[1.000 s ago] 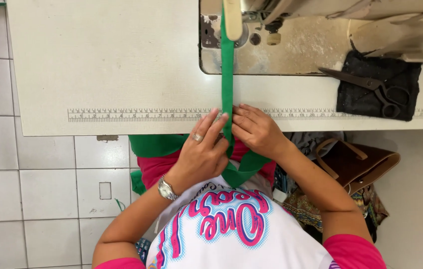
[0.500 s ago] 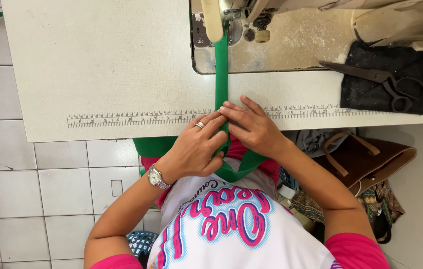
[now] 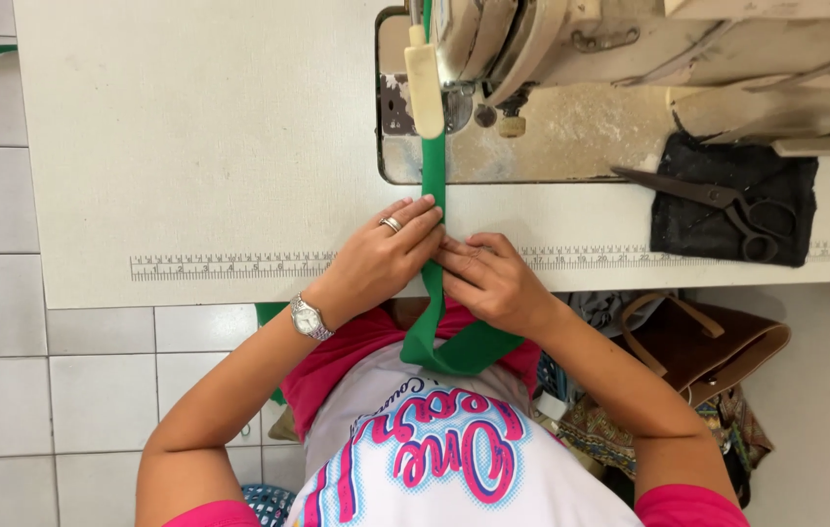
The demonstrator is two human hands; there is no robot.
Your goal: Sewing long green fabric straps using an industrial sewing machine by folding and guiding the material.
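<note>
Head view: left hand [image 3: 376, 262] and right hand [image 3: 488, 278] together pinch green strap [image 3: 433, 185], whose far end vanishes beneath the sewing machine [image 3: 552, 59] beyond both hands.

Beyond the fingers, the narrow green fabric strip [image 3: 433, 181] disappears under the cream sewing machine's [image 3: 571, 44] head, itself cut off by the top edge. Beneath the left hand [image 3: 381, 259] and right hand [image 3: 488, 278], the strip's fold is hidden.
</note>
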